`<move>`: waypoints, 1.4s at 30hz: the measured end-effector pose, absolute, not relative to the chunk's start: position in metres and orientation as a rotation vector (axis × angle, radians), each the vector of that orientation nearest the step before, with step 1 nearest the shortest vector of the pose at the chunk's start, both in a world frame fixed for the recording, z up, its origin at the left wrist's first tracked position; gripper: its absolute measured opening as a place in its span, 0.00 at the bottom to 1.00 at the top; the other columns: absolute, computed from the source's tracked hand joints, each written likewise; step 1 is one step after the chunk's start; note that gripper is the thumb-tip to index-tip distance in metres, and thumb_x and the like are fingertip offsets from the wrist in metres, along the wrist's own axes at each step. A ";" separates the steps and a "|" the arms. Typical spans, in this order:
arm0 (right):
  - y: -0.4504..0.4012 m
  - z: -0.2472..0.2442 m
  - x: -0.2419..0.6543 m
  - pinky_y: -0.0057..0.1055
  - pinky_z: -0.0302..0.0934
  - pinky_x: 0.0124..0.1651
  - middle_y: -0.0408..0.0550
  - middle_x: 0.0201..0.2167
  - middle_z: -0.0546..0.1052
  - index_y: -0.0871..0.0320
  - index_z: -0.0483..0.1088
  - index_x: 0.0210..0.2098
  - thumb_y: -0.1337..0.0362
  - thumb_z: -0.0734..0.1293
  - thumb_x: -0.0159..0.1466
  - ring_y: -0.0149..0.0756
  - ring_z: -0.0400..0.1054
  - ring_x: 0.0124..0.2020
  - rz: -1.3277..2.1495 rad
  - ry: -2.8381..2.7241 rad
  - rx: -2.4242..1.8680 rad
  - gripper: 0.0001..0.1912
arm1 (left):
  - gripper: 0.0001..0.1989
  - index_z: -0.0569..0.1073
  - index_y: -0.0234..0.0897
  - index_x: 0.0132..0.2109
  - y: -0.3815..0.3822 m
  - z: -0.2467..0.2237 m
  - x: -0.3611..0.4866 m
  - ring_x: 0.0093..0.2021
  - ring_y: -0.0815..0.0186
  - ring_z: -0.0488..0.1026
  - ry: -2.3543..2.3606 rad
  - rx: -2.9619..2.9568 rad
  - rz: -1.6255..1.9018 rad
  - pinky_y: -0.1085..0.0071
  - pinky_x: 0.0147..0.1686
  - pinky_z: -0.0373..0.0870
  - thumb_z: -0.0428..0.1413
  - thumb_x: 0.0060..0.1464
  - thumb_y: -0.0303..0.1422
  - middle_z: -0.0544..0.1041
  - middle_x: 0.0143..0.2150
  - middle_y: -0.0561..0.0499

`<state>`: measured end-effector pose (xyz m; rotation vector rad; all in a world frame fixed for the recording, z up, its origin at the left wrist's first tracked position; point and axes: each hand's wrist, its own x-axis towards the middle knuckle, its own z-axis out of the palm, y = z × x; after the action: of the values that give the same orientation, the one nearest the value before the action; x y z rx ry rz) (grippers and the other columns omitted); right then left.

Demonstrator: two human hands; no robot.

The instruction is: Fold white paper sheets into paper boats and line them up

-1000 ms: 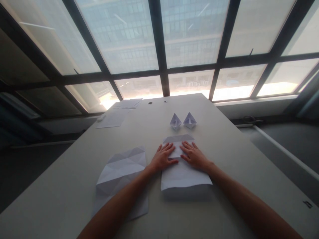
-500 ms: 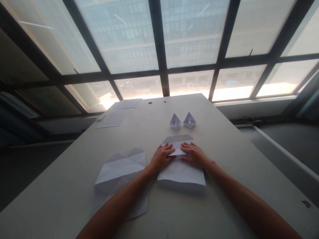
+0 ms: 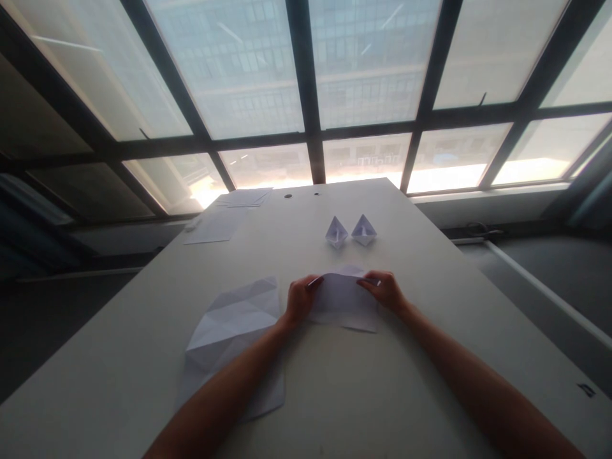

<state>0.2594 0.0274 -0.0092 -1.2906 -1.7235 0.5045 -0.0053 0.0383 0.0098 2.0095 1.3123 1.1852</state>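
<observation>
A white sheet of paper [image 3: 343, 301] is held between my two hands, its far part raised off the table and its near edge low over the surface. My left hand [image 3: 301, 299] pinches the sheet's upper left corner. At the upper right corner my right hand [image 3: 386, 292] grips it between thumb and fingers. Part of the paper shows behind the raised edge. Beyond the hands stand two folded paper boats [image 3: 336, 233], side by side. Left of my left hand lies a creased paper sheet [image 3: 234, 322], partly covered by my left forearm.
Flat paper sheets [image 3: 215, 227] lie at the table's far left, with more paper [image 3: 246, 197] behind them. The white table [image 3: 411, 382] runs up to the windows. A small dark object [image 3: 586, 389] sits near its right edge.
Both hands have gone from lying flat on the folded paper to gripping its corners. The sheet's far part is now lifted, and its near edge has moved away from me.
</observation>
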 end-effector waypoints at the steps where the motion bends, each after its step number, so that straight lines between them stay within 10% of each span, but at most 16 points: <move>1: 0.029 -0.012 0.260 0.32 0.65 0.33 0.46 0.24 0.77 0.57 0.75 0.27 0.46 0.69 0.59 0.38 0.70 0.27 0.540 -1.623 -1.274 0.20 | 0.20 0.80 0.35 0.35 0.038 0.010 -0.005 0.27 0.66 0.70 1.335 1.976 1.230 0.74 0.28 0.64 0.53 0.62 0.45 0.76 0.26 0.52; 11: 0.026 -0.003 0.249 0.30 0.67 0.30 0.49 0.34 0.79 0.59 0.70 0.43 0.48 0.73 0.53 0.38 0.73 0.30 1.188 -1.274 -1.025 0.26 | 0.21 0.67 0.36 0.26 0.042 0.007 -0.003 0.23 0.72 0.57 1.341 1.626 1.504 0.76 0.23 0.55 0.54 0.61 0.46 0.60 0.21 0.58; 16: 0.029 -0.008 0.245 0.25 0.58 0.21 0.47 0.27 0.79 0.60 0.70 0.41 0.51 0.70 0.55 0.33 0.68 0.21 1.136 -1.210 -1.095 0.21 | 0.15 0.74 0.35 0.48 0.048 0.006 -0.003 0.24 0.71 0.63 1.391 1.554 1.530 0.78 0.24 0.60 0.54 0.61 0.40 0.67 0.26 0.56; 24: 0.032 -0.016 0.247 0.29 0.66 0.31 0.56 0.39 0.81 0.64 0.70 0.53 0.62 0.65 0.59 0.41 0.76 0.33 0.855 -1.422 -1.392 0.23 | 0.18 0.72 0.40 0.52 0.051 0.001 -0.007 0.51 0.58 0.71 1.585 1.959 1.525 0.62 0.47 0.72 0.56 0.53 0.27 0.68 0.56 0.43; 31: 0.025 -0.011 0.240 0.32 0.66 0.47 0.55 0.45 0.80 0.61 0.70 0.54 0.66 0.64 0.60 0.42 0.75 0.43 0.581 -1.622 -1.493 0.22 | 0.16 0.74 0.44 0.54 0.039 -0.002 -0.001 0.61 0.59 0.66 1.319 2.579 0.747 0.59 0.63 0.60 0.52 0.61 0.31 0.71 0.61 0.49; 42: 0.007 0.003 0.224 0.43 0.51 0.65 0.61 0.63 0.64 0.65 0.56 0.66 0.69 0.57 0.66 0.49 0.54 0.65 -0.051 -1.995 -1.721 0.29 | 0.34 0.48 0.41 0.72 0.036 -0.004 0.003 0.73 0.55 0.40 1.155 2.815 0.092 0.51 0.68 0.37 0.37 0.67 0.52 0.43 0.74 0.46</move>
<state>0.2238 0.0074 0.0033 -1.7207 -1.9949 -0.0510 0.0027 0.0355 -0.0045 2.8148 1.1554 0.0919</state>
